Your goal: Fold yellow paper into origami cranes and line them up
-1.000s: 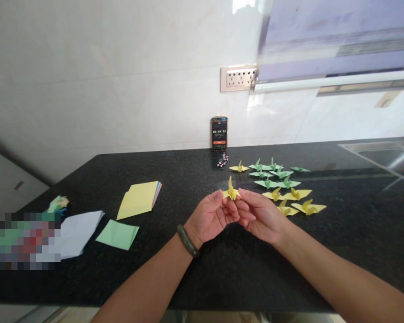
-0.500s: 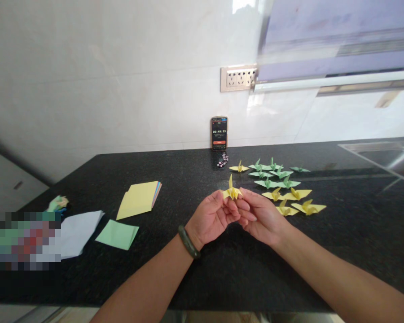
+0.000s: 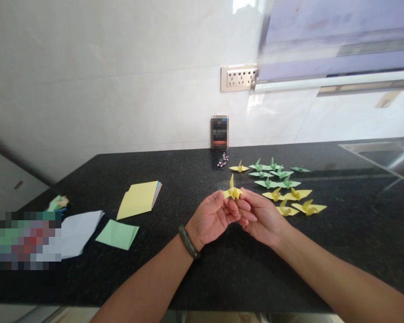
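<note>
A yellow origami crane (image 3: 234, 193) is held up between my two hands, one point of it sticking upward. My left hand (image 3: 212, 216), with a dark green bangle (image 3: 189, 242) on the wrist, pinches one wing between thumb and fingers. On the other side my right hand (image 3: 261, 217) pinches the opposite wing, and its fingertips meet those of the left beneath the crane. Just right of the hands stand several yellow cranes (image 3: 309, 207), with several green cranes (image 3: 268, 183) behind them. A lone yellow crane (image 3: 239, 168) sits beyond my fingers.
On the black countertop (image 3: 175, 269), a stack of coloured paper (image 3: 138, 199), a green sheet (image 3: 117, 234) and white paper (image 3: 77, 233) lie left. A blurred phone (image 3: 219, 133) leans on the wall behind a beaded strand (image 3: 222, 160). The sink (image 3: 387, 154) is far right.
Hardly anything differs: both hands still hold the yellow crane in nearly the same place. The phone's screen, readable before, is now blurred out.
</note>
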### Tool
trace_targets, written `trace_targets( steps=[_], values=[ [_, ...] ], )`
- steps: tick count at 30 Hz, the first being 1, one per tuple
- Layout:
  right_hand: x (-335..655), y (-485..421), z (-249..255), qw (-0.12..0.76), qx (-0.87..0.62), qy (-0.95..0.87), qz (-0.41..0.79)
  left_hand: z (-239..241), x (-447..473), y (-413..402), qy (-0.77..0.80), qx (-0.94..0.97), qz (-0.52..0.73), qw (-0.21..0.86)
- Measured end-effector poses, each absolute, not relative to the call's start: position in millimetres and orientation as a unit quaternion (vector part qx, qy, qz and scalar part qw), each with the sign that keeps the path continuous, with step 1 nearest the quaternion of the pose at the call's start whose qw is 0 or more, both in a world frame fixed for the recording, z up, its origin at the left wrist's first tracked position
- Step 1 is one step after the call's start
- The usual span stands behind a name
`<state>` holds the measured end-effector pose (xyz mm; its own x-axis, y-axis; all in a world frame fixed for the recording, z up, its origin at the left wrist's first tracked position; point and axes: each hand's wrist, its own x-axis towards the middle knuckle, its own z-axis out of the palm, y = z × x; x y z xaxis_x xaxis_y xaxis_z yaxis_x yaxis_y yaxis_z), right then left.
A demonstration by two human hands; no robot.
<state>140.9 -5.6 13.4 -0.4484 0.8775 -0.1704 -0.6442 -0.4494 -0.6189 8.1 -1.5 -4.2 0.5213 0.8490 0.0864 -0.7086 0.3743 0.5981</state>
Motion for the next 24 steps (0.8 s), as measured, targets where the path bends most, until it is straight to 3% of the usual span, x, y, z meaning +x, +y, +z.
trace_targets(
  steps=[14,24],
  values=[
    [139.3,-6.5,19.1,0.495,-0.234,-0.191,0.815,-1.9,11.2,-5.2,0.110,0.288,0.507,0.805],
    [141.8,-2.3,15.5,0.482,-0.278,-0.225,0.800,-2.4,6.9,0.1,0.141,0.259,0.462,0.836]
  ],
)
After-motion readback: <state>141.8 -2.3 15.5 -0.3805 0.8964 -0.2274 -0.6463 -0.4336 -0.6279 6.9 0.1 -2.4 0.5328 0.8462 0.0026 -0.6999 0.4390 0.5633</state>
